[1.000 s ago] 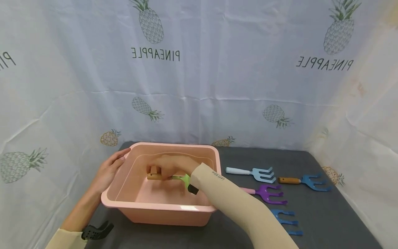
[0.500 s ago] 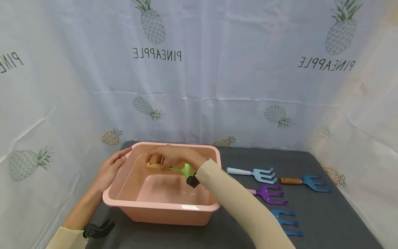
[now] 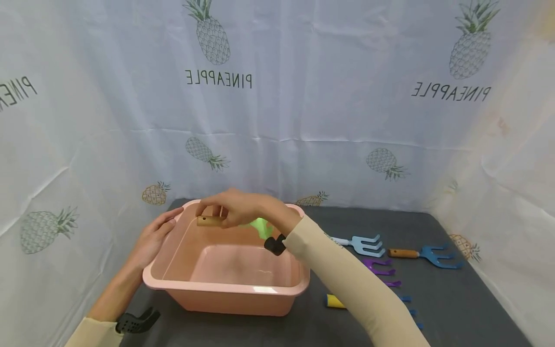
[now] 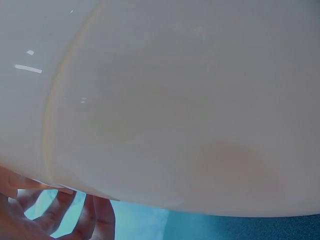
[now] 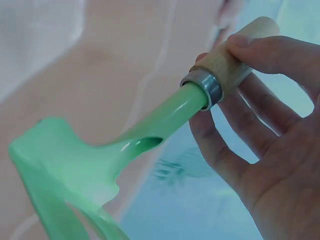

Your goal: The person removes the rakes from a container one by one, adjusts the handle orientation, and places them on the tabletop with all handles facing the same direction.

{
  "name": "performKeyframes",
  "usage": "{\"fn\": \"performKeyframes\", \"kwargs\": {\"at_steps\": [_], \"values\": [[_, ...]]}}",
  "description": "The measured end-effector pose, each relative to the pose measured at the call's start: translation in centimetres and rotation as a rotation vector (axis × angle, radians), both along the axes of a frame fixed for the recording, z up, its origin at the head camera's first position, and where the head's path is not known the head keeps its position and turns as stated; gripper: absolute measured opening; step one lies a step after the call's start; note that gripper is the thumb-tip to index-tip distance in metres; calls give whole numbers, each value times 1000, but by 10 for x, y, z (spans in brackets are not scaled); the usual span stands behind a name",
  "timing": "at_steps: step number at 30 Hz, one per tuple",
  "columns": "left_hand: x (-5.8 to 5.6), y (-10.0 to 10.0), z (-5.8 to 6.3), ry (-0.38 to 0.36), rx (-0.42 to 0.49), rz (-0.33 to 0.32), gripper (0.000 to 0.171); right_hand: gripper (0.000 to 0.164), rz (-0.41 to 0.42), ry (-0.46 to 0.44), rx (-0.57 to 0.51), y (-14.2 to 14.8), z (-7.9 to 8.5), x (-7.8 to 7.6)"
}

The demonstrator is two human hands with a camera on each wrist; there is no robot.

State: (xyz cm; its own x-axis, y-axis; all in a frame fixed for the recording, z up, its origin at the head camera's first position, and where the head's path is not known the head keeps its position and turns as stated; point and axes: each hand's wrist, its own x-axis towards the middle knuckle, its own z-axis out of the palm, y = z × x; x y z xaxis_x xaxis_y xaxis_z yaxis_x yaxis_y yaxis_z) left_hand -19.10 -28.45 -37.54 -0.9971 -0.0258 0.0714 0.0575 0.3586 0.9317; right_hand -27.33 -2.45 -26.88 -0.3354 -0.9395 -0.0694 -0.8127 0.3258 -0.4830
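My right hand [image 3: 240, 207] pinches the wooden handle of a green garden hand rake [image 3: 262, 227] between thumb and fingers. It holds the rake above the far part of a pink plastic basin [image 3: 217, 287]. The right wrist view shows the metal collar and green neck; the tine ends are cut off by the frame. My left hand [image 3: 152, 238] grips the basin's left rim. In the left wrist view, those fingers [image 4: 102, 217] curl below the rim on the outside, and the basin wall [image 4: 175, 100] fills most of the picture.
Right of the basin on the dark table [image 3: 468, 299] lie several more hand rakes: a light blue one [image 3: 366, 246], a blue one with wooden handle [image 3: 403, 253] and a purple one [image 3: 377, 266]. My right arm partly covers another, with a yellow handle [image 3: 335, 301]. A pineapple-print curtain [image 3: 277, 106] hangs behind.
My right hand has lifted the green hand rake from low inside the basin up to about the height of its far rim. My left hand keeps its place on the rim.
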Motion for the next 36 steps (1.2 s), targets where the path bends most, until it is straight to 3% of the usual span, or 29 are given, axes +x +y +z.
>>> {"fn": "performKeyframes", "kwargs": {"at_steps": [9, 17, 26, 36], "values": [[2, 2, 1, 1, 20, 5, 58, 54, 10, 112, -16, 28, 35, 17], [2, 1, -2, 5, 30, -4, 59, 52, -29, 171, -37, 81, 45, 24], [2, 1, -1, 1, 47, -12, 58, 40, -121, 237, -5, 156, 38, 33], [2, 0, -1, -13, 77, -31, 60, 47, -272, 212, 34, 245, 5, 47]]}}
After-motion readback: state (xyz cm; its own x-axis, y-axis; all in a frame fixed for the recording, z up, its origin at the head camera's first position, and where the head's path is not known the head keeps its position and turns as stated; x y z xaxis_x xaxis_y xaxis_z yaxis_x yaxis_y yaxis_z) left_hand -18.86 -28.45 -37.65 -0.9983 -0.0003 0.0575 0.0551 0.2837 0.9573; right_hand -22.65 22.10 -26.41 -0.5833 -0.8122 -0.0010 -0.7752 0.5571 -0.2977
